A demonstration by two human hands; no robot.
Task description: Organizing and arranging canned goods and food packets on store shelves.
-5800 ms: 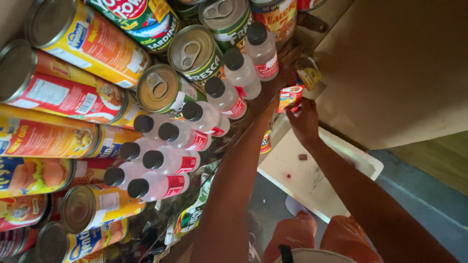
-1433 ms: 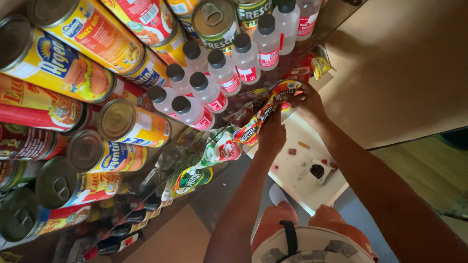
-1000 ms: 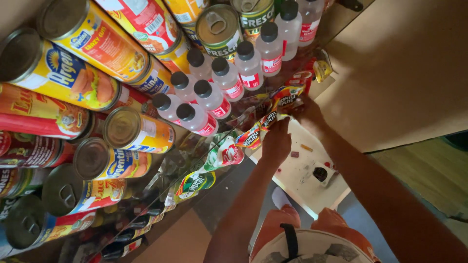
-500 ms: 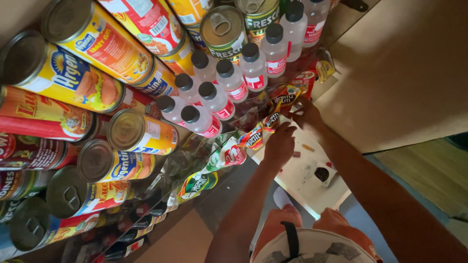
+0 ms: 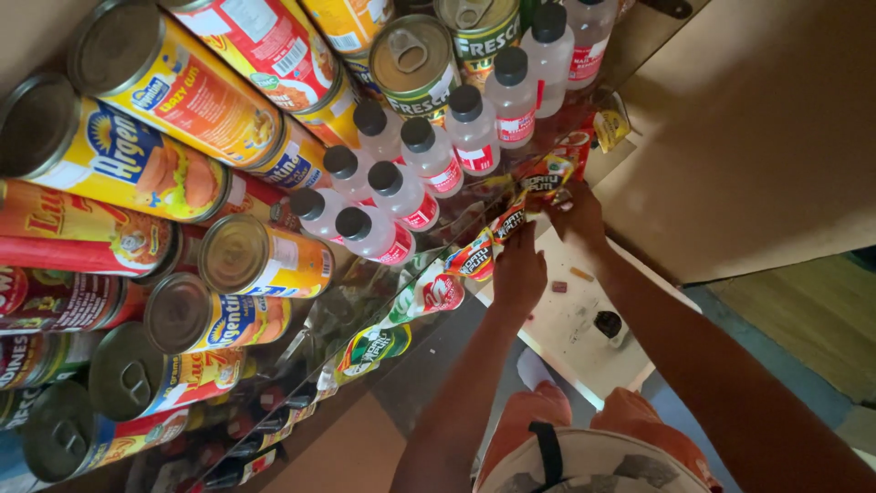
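Between both hands, at the shelf edge: a strip of small sachets (image 5: 511, 219), red/orange/yellow print, hanging along the front of the shelf. Left hand (image 5: 518, 272) is closed around the lower part of that strip, fingers curled on it, thumb side toward the shelf. Right hand (image 5: 577, 212) pinches the upper end of the same strip, fingertips on a sachet just under the yellow packet (image 5: 610, 128). Both hands close together, nearly touching, arms reaching up from the lower right.

Further down-left from the left hand the row of hanging sachets goes on: white-and-red ones (image 5: 436, 294), then green-and-white ones (image 5: 372, 347), then darker ones too dim to tell apart.

Just above the hands: cluster of small clear plastic bottles (image 5: 429, 164) with black caps and red labels, caps facing the camera. Above and left of those: stacked tin cans (image 5: 228, 265) lying on their sides, pull-tab lids outward, yellow/red/orange labels; two green-labelled cans (image 5: 415, 64) at the top.

Right of the right hand: plain brown board (image 5: 757, 137). Below the hands: white table surface (image 5: 584, 338) with a small dark round object (image 5: 607, 324) and a couple of small bits on it. Orange shorts (image 5: 547, 420) and a black-and-white strap near the bottom edge.
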